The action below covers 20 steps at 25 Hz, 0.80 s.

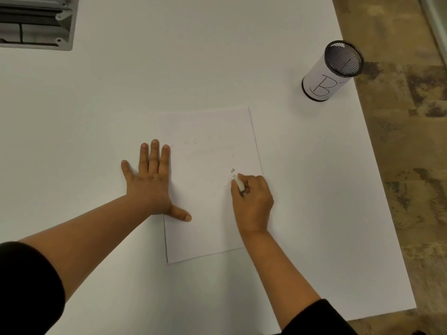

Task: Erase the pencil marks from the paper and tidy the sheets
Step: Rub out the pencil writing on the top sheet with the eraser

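A white sheet of paper (208, 213) lies in the middle of the white table, slightly rotated, with a second sheet's edge showing along its right side. Faint pencil letters (196, 141) run across its upper part, and darker marks (232, 170) sit near its right edge. My left hand (152, 182) lies flat with fingers spread, pressing on the paper's left edge. My right hand (252, 197) grips a small white eraser (239, 184), whose tip touches the paper just below the darker marks.
A black mesh pen cup (332, 71) wrapped in white paper marked "B" stands at the back right, close to the table's right edge (377, 165). A grey metal fixture (36, 22) fills the far left corner. Brown patterned floor lies beyond the right edge.
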Each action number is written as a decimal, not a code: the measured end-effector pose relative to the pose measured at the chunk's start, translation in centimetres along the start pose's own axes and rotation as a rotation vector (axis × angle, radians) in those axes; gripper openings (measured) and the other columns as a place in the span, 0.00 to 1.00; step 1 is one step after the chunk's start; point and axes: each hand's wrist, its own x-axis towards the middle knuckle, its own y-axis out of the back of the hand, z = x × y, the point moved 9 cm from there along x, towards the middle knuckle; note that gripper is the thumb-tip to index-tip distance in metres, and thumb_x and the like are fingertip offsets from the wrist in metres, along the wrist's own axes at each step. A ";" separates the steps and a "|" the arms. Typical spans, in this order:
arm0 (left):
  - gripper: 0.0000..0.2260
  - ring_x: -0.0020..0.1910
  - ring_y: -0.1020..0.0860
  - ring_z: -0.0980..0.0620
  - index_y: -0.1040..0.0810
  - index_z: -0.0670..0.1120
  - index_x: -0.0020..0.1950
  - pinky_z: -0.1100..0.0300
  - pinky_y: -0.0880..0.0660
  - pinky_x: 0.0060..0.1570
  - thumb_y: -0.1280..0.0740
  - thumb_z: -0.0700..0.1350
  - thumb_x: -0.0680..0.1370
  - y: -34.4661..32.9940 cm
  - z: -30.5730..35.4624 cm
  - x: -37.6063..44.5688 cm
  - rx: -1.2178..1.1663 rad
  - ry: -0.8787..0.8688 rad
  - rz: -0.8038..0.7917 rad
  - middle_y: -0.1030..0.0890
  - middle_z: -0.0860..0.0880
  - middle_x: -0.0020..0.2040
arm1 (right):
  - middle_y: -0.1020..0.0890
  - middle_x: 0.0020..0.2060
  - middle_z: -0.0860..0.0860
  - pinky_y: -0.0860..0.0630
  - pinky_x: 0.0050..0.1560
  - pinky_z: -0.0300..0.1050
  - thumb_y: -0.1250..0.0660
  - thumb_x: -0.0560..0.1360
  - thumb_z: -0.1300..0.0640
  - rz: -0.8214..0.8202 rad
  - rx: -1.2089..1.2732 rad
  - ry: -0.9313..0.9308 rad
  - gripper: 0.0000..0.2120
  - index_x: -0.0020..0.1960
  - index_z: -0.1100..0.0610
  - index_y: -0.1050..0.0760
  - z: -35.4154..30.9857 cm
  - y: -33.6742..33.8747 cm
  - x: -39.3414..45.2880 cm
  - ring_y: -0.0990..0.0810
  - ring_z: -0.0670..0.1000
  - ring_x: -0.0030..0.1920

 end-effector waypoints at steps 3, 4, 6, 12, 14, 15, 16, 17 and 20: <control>0.70 0.70 0.75 0.40 0.84 0.43 0.61 0.33 0.57 0.68 0.37 0.80 0.50 0.0 0.0 0.0 0.009 0.001 0.000 0.78 0.41 0.69 | 0.22 0.35 0.56 0.28 0.35 0.39 0.32 0.70 0.58 -0.189 0.038 0.154 0.07 0.45 0.61 0.21 -4.5 -3.7 -4.4 0.25 0.50 0.35; 0.70 0.70 0.75 0.40 0.84 0.43 0.61 0.33 0.58 0.68 0.37 0.80 0.51 0.0 0.0 0.0 0.009 0.000 -0.001 0.78 0.41 0.69 | 0.22 0.35 0.55 0.27 0.35 0.39 0.32 0.70 0.58 -0.240 0.057 0.192 0.07 0.45 0.61 0.21 -5.2 -4.3 -5.1 0.24 0.50 0.35; 0.70 0.70 0.75 0.40 0.84 0.43 0.61 0.34 0.58 0.68 0.37 0.80 0.51 0.1 0.0 0.0 0.006 -0.002 -0.003 0.78 0.41 0.69 | 0.22 0.34 0.56 0.28 0.35 0.38 0.31 0.69 0.59 -0.215 0.052 0.209 0.07 0.44 0.62 0.21 -4.2 -3.5 -3.1 0.23 0.52 0.34; 0.70 0.70 0.74 0.39 0.84 0.42 0.62 0.33 0.57 0.68 0.38 0.80 0.51 -0.1 0.0 0.1 0.022 0.001 -0.005 0.78 0.40 0.69 | 0.22 0.35 0.56 0.27 0.35 0.40 0.30 0.69 0.61 -0.105 0.017 0.082 0.06 0.45 0.63 0.21 -2.6 -2.4 -2.2 0.23 0.54 0.32; 0.71 0.70 0.75 0.39 0.83 0.42 0.64 0.33 0.57 0.68 0.38 0.80 0.51 -0.1 0.0 0.1 0.021 0.006 -0.004 0.78 0.40 0.69 | 0.22 0.34 0.56 0.29 0.35 0.39 0.31 0.69 0.60 -0.257 0.042 0.212 0.07 0.45 0.62 0.21 -5.6 -4.7 -5.0 0.23 0.54 0.33; 0.71 0.70 0.75 0.39 0.83 0.42 0.64 0.33 0.58 0.68 0.38 0.80 0.51 -0.1 0.0 0.1 0.022 0.008 -0.002 0.79 0.40 0.69 | 0.22 0.34 0.56 0.29 0.35 0.38 0.31 0.68 0.61 -0.292 0.051 0.251 0.07 0.45 0.62 0.21 -6.1 -4.9 -4.7 0.23 0.54 0.33; 0.70 0.70 0.75 0.39 0.84 0.42 0.63 0.33 0.58 0.68 0.38 0.80 0.51 -0.1 -0.1 0.2 0.022 0.007 -0.001 0.79 0.40 0.68 | 0.22 0.33 0.57 0.30 0.35 0.38 0.30 0.68 0.61 -0.283 0.045 0.258 0.07 0.44 0.63 0.21 -5.7 -4.8 -3.2 0.23 0.54 0.33; 0.70 0.70 0.75 0.40 0.84 0.42 0.62 0.33 0.58 0.68 0.38 0.80 0.51 -0.1 0.0 0.1 0.020 0.006 -0.003 0.79 0.41 0.68 | 0.21 0.33 0.57 0.30 0.36 0.38 0.29 0.67 0.62 -0.232 0.021 0.236 0.06 0.44 0.63 0.21 -4.7 -3.9 -1.3 0.23 0.55 0.33; 0.70 0.70 0.74 0.40 0.84 0.42 0.62 0.34 0.57 0.68 0.37 0.80 0.51 0.0 0.0 0.1 0.018 0.001 0.002 0.78 0.40 0.69 | 0.22 0.34 0.56 0.28 0.35 0.38 0.28 0.68 0.64 -0.106 -0.024 0.142 0.05 0.43 0.63 0.21 -2.4 -1.8 2.1 0.23 0.53 0.33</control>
